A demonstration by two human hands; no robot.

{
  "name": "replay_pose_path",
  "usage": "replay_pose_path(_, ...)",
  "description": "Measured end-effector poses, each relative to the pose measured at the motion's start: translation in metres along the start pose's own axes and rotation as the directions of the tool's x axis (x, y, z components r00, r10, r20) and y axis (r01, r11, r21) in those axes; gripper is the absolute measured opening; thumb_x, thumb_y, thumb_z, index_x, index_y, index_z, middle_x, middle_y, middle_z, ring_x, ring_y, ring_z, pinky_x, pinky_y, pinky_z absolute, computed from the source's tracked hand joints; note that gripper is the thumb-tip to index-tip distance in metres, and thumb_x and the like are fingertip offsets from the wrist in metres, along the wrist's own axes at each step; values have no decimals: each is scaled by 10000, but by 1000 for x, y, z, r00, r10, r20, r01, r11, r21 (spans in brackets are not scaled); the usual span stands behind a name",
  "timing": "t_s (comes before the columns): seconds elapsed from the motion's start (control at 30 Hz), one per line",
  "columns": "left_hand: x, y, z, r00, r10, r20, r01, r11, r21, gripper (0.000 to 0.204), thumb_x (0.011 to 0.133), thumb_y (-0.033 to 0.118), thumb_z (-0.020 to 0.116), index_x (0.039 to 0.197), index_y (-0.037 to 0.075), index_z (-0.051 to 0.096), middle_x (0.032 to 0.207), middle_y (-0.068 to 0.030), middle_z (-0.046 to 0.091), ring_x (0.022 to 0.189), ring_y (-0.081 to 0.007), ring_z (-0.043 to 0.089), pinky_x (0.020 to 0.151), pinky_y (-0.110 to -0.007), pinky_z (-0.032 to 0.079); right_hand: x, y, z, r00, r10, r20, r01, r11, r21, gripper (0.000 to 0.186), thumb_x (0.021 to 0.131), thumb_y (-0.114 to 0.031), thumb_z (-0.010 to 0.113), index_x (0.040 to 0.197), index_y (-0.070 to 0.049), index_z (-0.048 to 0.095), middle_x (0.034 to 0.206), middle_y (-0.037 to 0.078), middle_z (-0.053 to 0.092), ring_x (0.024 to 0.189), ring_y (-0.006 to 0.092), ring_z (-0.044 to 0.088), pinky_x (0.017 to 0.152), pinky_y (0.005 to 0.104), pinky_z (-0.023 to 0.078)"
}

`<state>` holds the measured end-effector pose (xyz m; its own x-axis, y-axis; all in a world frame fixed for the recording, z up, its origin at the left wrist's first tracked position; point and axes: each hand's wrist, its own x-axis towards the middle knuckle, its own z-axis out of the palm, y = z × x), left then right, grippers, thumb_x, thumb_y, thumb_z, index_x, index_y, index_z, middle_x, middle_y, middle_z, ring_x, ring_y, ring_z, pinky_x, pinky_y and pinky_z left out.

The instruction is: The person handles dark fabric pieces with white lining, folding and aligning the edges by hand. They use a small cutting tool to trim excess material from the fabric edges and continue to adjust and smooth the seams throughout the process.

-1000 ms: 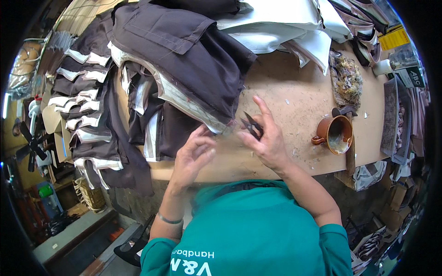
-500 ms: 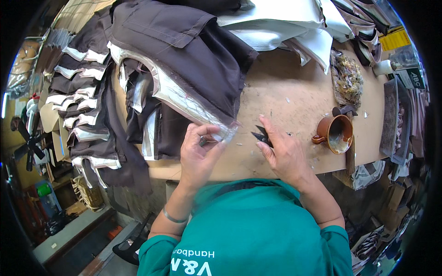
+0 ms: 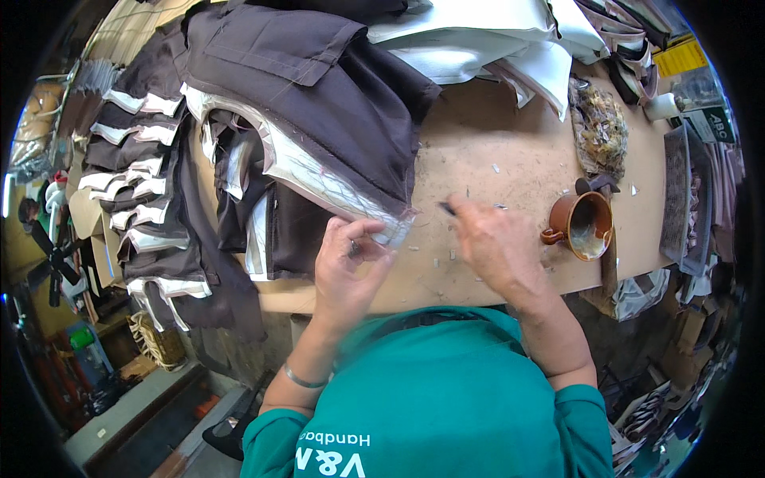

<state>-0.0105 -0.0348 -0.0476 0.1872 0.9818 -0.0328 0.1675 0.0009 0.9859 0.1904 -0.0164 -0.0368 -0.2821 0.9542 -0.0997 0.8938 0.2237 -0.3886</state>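
A dark brown cloth piece (image 3: 279,103) with a white-backed, curved edge strip (image 3: 315,174) lies across the left half of the table. Its near right corner is pinched between the thumb and fingers of my left hand (image 3: 349,267), which wears a ring. To the right of that corner, apart from it, my right hand (image 3: 498,243) is closed on small black snips (image 3: 447,209). Only their dark tip shows past the fingers; the rest lies hidden under the hand. Loose threads run along the strip.
Brown cloth pieces with white edges (image 3: 147,215) overlap at the left. White sheets (image 3: 470,56) are heaped at the back. To the right stand a brown mug (image 3: 567,215), a bag of scraps (image 3: 598,131) and a grey basket (image 3: 676,191). Small clippings dot the tabletop (image 3: 478,127).
My right hand has turned over and shifted slightly away from me, so the snips' blades, seen apart before, are now mostly hidden. My left hand keeps its pinch on the cloth corner.
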Motion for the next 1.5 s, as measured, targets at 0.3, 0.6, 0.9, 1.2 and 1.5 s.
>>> replay_pose_path(0.3,0,10,-4,988,-148,47,155,924,-349,319,719,-131,525,1023,-40,497,1086,-70,389,864,-117,494,735,-271,503,2,-23,12,989,145,33,-84,363,928,608,749,-2,593,1296,-62,334,803,59,589,695,81,529,596,227,426)
replay_pose_path(0.6,-25,23,-17,976,22,215,-183,614,768,118,691,27,589,805,49,614,1070,-140,547,1005,-303,478,846,-391,376,12,-28,2,982,147,120,-106,-96,990,569,765,32,552,1278,24,305,1029,64,500,853,82,500,738,215,422)
replay_pose_path(0.9,-14,22,-11,988,107,-112,-115,991,-69,212,773,-42,553,960,17,472,1005,-108,468,914,-141,485,796,-262,426,9,-34,-2,984,138,116,-100,-121,988,543,761,44,529,1264,21,326,1052,68,473,877,83,477,757,213,410)
replay_pose_path(1.2,-14,25,-11,980,128,-150,-150,977,-150,173,686,-110,516,791,27,533,877,-58,472,793,-135,450,710,-231,372,11,-31,4,984,126,128,-121,-62,991,511,766,35,517,1248,-4,353,911,45,523,822,66,486,718,198,407)
replay_pose_path(1.5,-13,15,-9,991,129,-33,-131,990,-49,131,734,-81,511,800,16,570,941,-83,433,828,-135,461,720,-256,425,12,-30,11,983,139,117,-114,-34,993,493,772,24,521,1239,-11,370,904,41,520,812,56,482,699,190,405)
